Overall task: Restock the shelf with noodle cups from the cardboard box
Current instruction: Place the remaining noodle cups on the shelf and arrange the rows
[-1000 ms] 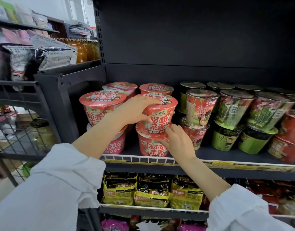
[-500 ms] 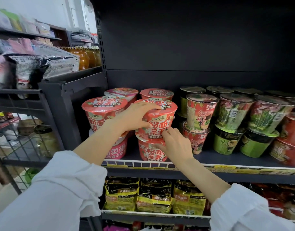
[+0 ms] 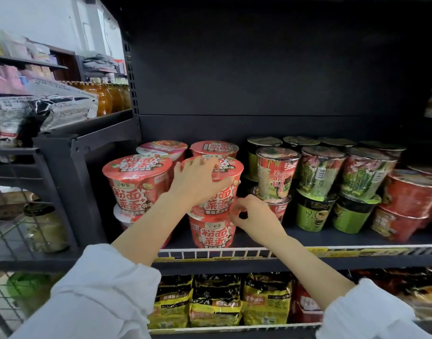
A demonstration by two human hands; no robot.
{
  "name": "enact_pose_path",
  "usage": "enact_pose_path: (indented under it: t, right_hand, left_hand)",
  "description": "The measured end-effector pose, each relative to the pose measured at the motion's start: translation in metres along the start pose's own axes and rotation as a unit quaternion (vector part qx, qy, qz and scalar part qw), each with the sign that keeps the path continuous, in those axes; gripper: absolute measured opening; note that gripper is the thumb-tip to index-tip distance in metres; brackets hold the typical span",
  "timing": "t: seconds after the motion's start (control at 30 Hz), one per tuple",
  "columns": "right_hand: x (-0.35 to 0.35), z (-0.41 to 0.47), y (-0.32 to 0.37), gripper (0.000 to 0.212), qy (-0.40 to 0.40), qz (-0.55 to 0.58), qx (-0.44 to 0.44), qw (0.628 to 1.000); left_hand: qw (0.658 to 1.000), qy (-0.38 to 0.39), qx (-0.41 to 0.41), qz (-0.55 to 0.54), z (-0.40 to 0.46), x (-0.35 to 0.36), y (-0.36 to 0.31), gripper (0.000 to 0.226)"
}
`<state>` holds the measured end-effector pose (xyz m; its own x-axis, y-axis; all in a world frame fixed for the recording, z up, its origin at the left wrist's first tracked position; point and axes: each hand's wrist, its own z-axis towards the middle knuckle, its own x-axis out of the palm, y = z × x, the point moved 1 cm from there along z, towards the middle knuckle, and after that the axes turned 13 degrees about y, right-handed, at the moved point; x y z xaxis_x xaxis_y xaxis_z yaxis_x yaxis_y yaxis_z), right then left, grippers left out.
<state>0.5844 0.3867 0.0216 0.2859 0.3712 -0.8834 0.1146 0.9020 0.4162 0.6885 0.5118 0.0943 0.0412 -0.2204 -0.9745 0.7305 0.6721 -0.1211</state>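
Note:
A red noodle cup (image 3: 220,199) sits stacked on another red cup (image 3: 211,232) near the front of the dark shelf (image 3: 308,238). My left hand (image 3: 198,182) lies over the upper cup's lid and left side, gripping it. My right hand (image 3: 253,215) touches the seam between the two cups with pinched fingertips at their right side. A second stack of red cups (image 3: 136,182) stands to the left, and two more red cups (image 3: 213,148) are behind. The cardboard box is out of sight.
Green and red patterned noodle cups (image 3: 320,172) fill the shelf to the right, with darker red cups (image 3: 410,199) at the far right. A white wire rail (image 3: 234,253) edges the shelf front. Yellow noodle packets (image 3: 216,299) lie on the shelf below. A wire rack (image 3: 39,216) stands left.
The view has moved closer and slightly down. My left hand stays on the upper red cup; my right hand has slid a little right along the seam between the stacked cups.

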Motion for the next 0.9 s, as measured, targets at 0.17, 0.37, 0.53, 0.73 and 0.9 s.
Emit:
enact_pose_path:
  t: [0.17,0.37,0.53,0.73,0.9]
  right_hand:
    - [-0.036,-0.019,-0.042,0.019,-0.201,0.062,0.080,0.974]
    - [-0.043,0.000,-0.093,0.080,-0.036,0.172,0.185,0.967]
    - [-0.036,0.024,-0.114,0.090,0.028,0.306,0.183,0.934]
    - [-0.026,0.030,-0.121,0.095,0.037,0.262,0.177,0.948]
    - [-0.017,0.039,-0.112,0.098,0.077,0.286,0.127,0.947]
  left_hand:
    - [0.994,-0.092,0.065,0.006,0.005,0.002,-0.034,0.037]
    - [0.991,-0.040,0.128,-0.025,0.034,-0.004,-0.081,0.049]
    - [0.987,0.055,0.151,0.010,0.065,0.003,-0.107,0.075]
    - [0.991,0.060,0.092,0.074,0.080,0.009,-0.108,0.073]
    - [0.993,0.017,0.019,0.114,0.085,0.003,-0.104,0.067]
